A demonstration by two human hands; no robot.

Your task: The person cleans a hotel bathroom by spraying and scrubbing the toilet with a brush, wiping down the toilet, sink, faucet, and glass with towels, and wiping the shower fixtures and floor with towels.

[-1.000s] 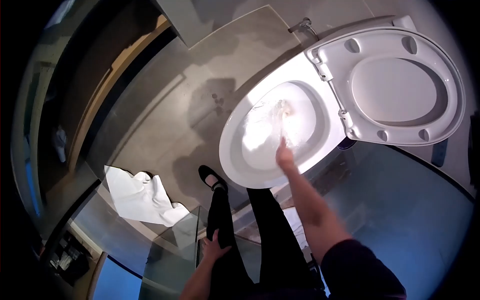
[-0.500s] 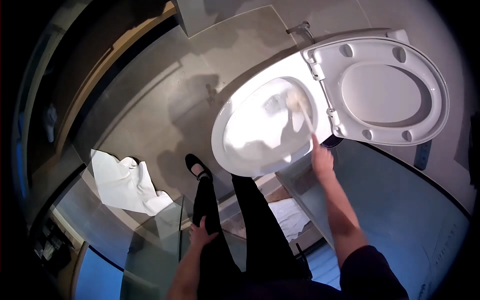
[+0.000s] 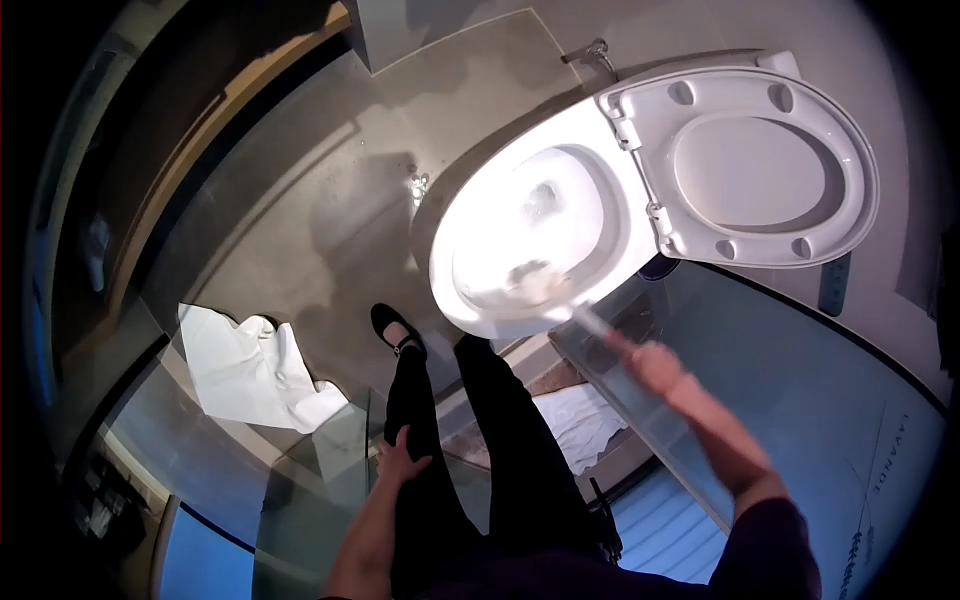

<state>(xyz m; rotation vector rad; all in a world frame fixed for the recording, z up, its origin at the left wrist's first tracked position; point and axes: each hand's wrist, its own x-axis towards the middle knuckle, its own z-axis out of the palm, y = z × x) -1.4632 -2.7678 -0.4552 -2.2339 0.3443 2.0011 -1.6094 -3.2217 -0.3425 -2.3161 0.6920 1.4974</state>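
The right hand's (image 3: 662,372) blurred fingers are gripping the handle of a toilet brush (image 3: 542,286), whose long axis is slanting across the near rim, its head pointing forward and leftward inside the toilet bowl (image 3: 625,235). The left hand's (image 3: 400,462) fingers are resting, spread, on the left leg (image 3: 412,405). With the seat (image 3: 862,180) lifted, scrubbing is apparently under way, though how much is done or remaining isn't showing.

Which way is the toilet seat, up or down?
Up: the seat is swung back on its hinges, its underside showing, and the bowl lies uncovered.
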